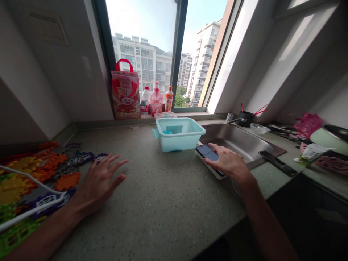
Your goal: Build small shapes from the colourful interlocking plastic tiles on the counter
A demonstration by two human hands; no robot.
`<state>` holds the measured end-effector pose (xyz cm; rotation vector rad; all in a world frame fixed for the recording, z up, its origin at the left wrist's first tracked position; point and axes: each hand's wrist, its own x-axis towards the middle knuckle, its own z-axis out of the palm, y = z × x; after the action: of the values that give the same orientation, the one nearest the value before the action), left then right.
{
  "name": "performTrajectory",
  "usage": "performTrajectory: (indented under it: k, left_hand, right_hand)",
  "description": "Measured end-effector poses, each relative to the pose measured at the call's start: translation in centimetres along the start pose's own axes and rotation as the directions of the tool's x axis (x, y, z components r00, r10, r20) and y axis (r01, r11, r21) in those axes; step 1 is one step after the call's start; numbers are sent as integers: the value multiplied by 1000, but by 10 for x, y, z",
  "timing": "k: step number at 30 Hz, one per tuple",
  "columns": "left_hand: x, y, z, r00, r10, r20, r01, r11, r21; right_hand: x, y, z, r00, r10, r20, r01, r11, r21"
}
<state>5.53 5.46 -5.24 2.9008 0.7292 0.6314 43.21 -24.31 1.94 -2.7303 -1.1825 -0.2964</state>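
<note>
My left hand point(99, 181) hovers low over or rests on the countertop, its fingers spread and nothing in them. Beside it lies a pile of plastic gear-shaped toy pieces in orange point(67, 180), yellow point(16, 181), purple and green. My right hand point(230, 161) is around a smartphone point(206, 152), thumb at one long edge and fingers at the other; the phone's screen is lit with digits. A white flat object under the phone is partly hidden. Between my hands, farther back, stands a light-blue plastic bin point(179, 142) with small blue pieces point(167, 132) inside.
A steel sink point(233, 136) with a faucet point(237, 119) is at the right. A black-handled utensil point(277, 163) lies at its front edge. A white cable point(29, 214) crosses the gear pile. A red bag point(125, 96) and several bottles point(156, 101) line the windowsill.
</note>
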Motion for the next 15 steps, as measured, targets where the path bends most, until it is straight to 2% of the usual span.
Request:
performTrajectory:
  k: [7,15]
  left_hand:
    - [0,0,-1,1000,-4,18,3,1000,20]
    - [-1,3,-1,1000,-11,29,11,1000,4]
  right_hand:
    - [1,8,7,998,38,-42,-37,999,10]
    - [5,4,4,997,71,26,-70,997,-31]
